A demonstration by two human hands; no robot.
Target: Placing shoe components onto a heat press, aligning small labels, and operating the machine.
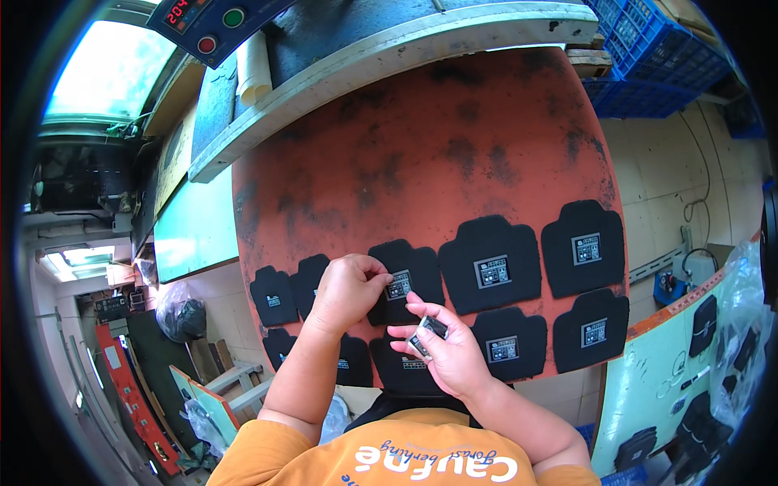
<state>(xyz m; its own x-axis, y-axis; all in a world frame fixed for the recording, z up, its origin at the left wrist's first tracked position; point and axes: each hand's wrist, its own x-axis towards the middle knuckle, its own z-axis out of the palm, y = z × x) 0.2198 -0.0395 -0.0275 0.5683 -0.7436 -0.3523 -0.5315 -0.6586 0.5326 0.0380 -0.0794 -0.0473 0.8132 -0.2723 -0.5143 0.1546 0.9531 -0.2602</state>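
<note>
Head view, looking down on a red table (365,178) with dark smudges and, along its near side, two rows of flat black pieces (490,235), mostly with pale print near the middle. Over the left part of the rows, the left hand (348,290), back upward, with thumb and forefinger tips together at the left edge of the printed label (399,285) on the middle black piece (426,279) of the far row; cannot tell whether pinching that edge or only touching it. To the right and nearer, the right hand (455,356), with thumb and bent fingers clamped on a few small dark rectangles (436,326), one fingertip just beside the label. Across the far side of the table, a pale metal beam (421,53); farther off at the left, a dark blue control box (212,32) with a lit display, a green button and a red button, near a pale rolled sheet (254,71). At far right, blue crates (673,69); at near right, a pale green board (648,389) with more black pieces and a clear plastic bag (741,324).
</note>
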